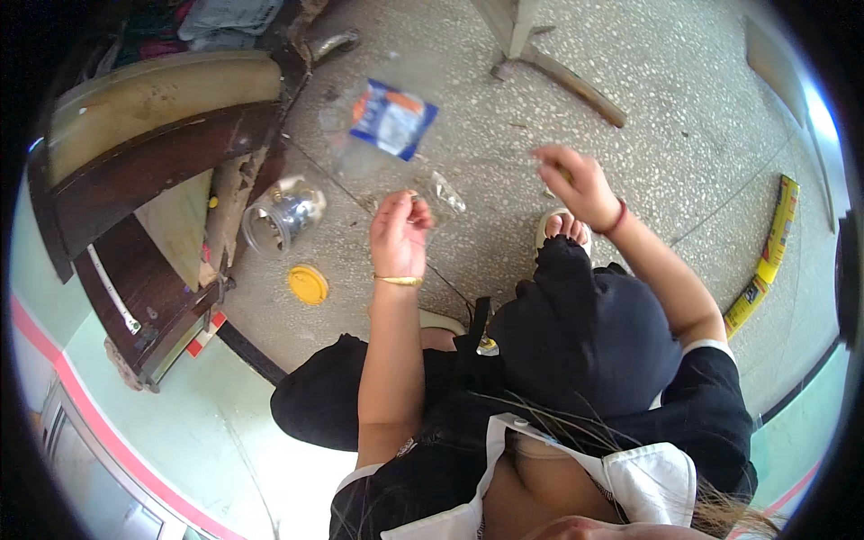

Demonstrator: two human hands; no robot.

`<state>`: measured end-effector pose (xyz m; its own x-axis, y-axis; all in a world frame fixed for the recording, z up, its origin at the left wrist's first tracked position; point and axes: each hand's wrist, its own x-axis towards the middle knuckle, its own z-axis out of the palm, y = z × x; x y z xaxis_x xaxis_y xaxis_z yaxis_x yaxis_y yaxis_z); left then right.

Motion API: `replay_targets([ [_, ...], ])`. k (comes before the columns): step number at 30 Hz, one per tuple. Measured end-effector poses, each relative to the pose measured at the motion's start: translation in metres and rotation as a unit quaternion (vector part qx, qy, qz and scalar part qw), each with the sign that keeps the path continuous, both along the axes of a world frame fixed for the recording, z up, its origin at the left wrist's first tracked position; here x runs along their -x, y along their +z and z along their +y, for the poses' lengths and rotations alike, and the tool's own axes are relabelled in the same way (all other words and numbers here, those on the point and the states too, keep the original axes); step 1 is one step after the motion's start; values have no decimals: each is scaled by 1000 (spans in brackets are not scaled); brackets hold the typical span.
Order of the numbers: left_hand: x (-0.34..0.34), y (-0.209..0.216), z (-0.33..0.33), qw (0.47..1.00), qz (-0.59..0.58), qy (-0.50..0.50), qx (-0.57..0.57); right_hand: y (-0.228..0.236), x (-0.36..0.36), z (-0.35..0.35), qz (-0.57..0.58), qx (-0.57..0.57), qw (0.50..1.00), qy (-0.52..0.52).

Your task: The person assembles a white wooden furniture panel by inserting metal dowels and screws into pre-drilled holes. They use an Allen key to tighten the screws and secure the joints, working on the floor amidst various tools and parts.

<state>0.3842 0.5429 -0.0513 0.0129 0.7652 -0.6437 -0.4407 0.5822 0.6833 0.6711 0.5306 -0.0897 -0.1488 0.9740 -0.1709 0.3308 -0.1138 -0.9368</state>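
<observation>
My left hand [400, 232] is closed, its fingers curled into a pinch over the floor. Just beyond its fingertips is a crinkled clear plastic piece [445, 195]; whether the fingers grip it or something smaller is unclear. To the right, my right hand [583, 191] is raised above my foot with bent fingers, and a small yellowish bit shows between them, too blurred to name. Left of my left hand, a clear jar [286, 216] with shiny metallic contents lies tipped over. A round yellow lid [308, 284] rests near it. Farther off is a blue and orange packet [394, 120].
Dark wooden furniture [153, 144] with a worn edge stands at the left. A furniture leg [571, 85] extends over the speckled floor [486, 126] at the far side. Long yellow boxes [765, 256] lie at the right. My knee [585, 333] and sandalled foot [562, 225] are close by.
</observation>
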Motion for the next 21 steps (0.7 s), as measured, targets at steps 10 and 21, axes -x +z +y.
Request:
replay_targets([
  [10, -68, 85, 38, 984, -175, -11, 14, 100, -21, -4, 26, -169, 983, -59],
  [21, -109, 98, 34, 959, 125, -48, -248, 117, -51, 0, -105, -325, 940, -8],
])
